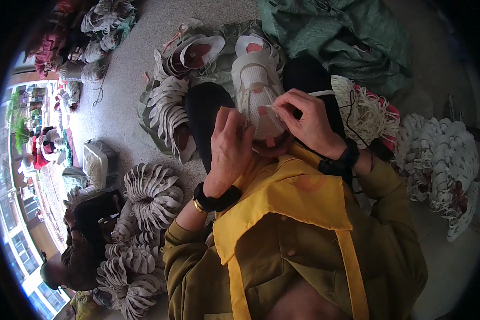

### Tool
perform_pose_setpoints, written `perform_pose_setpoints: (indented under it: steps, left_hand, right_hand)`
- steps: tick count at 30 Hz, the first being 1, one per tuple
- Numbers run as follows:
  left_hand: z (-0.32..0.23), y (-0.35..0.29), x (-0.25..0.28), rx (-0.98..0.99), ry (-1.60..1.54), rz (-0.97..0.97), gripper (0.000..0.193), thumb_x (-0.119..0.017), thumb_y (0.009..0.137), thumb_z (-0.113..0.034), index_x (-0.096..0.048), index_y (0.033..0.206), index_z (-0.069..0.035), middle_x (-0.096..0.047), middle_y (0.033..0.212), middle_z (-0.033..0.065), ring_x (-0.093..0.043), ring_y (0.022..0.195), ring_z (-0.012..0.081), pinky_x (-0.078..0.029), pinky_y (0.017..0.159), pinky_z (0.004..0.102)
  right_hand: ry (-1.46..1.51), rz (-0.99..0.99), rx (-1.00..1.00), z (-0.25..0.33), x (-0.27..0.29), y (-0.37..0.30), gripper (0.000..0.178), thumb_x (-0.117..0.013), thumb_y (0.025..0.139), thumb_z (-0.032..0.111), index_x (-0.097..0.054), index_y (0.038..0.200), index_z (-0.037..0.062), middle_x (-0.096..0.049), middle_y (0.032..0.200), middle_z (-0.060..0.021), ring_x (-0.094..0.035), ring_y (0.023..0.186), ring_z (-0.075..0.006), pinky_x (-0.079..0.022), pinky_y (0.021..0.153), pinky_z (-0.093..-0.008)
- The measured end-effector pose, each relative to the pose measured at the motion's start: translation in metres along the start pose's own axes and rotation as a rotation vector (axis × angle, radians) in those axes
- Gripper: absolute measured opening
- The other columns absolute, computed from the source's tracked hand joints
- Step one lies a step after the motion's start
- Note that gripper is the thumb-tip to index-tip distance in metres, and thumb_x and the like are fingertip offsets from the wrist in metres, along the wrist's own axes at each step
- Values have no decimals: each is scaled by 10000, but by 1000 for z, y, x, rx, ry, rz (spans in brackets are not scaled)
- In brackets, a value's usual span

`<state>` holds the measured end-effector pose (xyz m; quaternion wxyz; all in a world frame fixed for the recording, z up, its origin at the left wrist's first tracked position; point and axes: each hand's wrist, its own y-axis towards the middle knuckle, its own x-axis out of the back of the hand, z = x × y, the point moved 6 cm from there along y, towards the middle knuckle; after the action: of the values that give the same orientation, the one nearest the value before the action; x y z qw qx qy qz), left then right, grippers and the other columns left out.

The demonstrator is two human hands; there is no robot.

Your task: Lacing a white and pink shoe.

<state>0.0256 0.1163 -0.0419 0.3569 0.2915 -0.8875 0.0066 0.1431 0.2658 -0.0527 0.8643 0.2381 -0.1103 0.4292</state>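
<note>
A white and beige shoe upper (258, 80) rests between my knees, its pink-lined opening toward me. At its right edge my right hand (310, 124) is closed in a pinch on a thin whitish strand, which looks like a shoelace (268, 108). My left hand (228, 145) lies against the upper's left side with its fingers curled and closed. What those fingers hold, if anything, is hidden. A small pink tab (270, 142) shows at the heel end. Over my lap spreads a yellow apron (282, 200).
More shoe uppers (168, 106) fan out on a green sheet to the left. Bundles of white laces (365, 112) lie by my right knee, with stacked uppers (440, 165) beyond. A green sack (336, 37) lies ahead. Another person (80, 250) sits at left beside piled uppers (152, 194).
</note>
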Motion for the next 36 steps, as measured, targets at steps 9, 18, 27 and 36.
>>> perform_pose_setpoints:
  steps: [9,18,27,36]
  left_hand:
    - [-2,-3,-1,-3,67,20,227,-675,840,46,-549,1025,6,-515,949,147,-629,772,329,-513,671,393]
    - [-3,-3,-2,-22,69,23,204,-667,850,51,-541,1006,11,-512,951,153,-627,804,349,-513,687,408]
    - [-4,1,-1,-28,60,11,161,-683,847,44,-558,942,12,-532,910,144,-631,760,322,-518,660,388]
    - [13,51,3,67,-63,35,237,-787,845,-94,-577,869,13,-584,812,124,-643,651,228,-514,595,330]
  right_hand:
    - [20,-22,20,0,0,-1,71,-697,901,17,-653,957,23,-655,874,-116,-669,756,-308,-518,644,-360]
    - [26,-33,30,2,-4,3,78,-707,903,23,-645,949,13,-647,847,-124,-663,727,-303,-514,634,-356]
    - [99,9,-103,-8,-3,6,80,-715,906,24,-644,936,1,-653,841,-101,-666,697,-194,-508,622,-301]
    - [53,-53,-128,-14,9,18,78,-723,899,30,-658,934,5,-693,822,-109,-704,687,-197,-528,604,-296]
